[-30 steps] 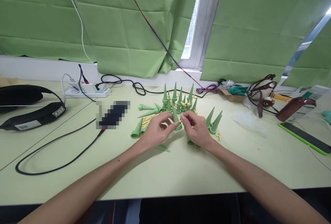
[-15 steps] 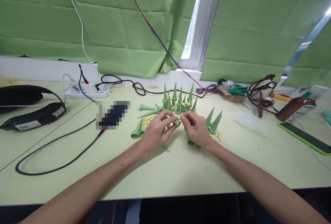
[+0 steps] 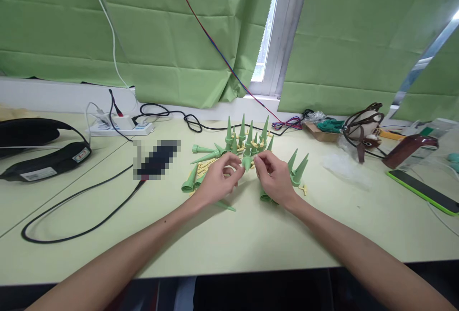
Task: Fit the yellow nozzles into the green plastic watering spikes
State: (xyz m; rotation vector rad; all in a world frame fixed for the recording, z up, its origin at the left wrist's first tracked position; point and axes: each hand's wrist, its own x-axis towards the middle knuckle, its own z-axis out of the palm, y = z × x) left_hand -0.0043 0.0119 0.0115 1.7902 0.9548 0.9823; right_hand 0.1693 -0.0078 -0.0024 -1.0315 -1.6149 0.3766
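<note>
My left hand (image 3: pixel 223 177) pinches a green plastic spike (image 3: pixel 246 163) whose pointed end tips down toward me. The thumb and fingers of my right hand (image 3: pixel 274 177) are closed at the spike's right side, where a bit of a small yellow T-shaped piece (image 3: pixel 253 163) shows; the fingers hide most of it. Behind my hands stand several upright green spikes (image 3: pixel 251 134) with yellow pieces among them. Beside my left hand lie more green spikes (image 3: pixel 190 184) and a pile of yellow pieces (image 3: pixel 204 166). Two spikes (image 3: pixel 298 173) stand right of my right hand.
A blurred dark device (image 3: pixel 158 160) with a black cable lies left, near a white power strip (image 3: pixel 122 127). On the right are a green-edged phone (image 3: pixel 423 191), a brown bottle (image 3: pixel 410 152) and a cardboard box (image 3: pixel 321 133). A loose spike (image 3: pixel 226 205) lies in front of my left hand.
The green spike in my left hand has turned from lying sideways to pointing down toward me. My left fingers have shifted their hold, and my right fingertips have moved slightly right.
</note>
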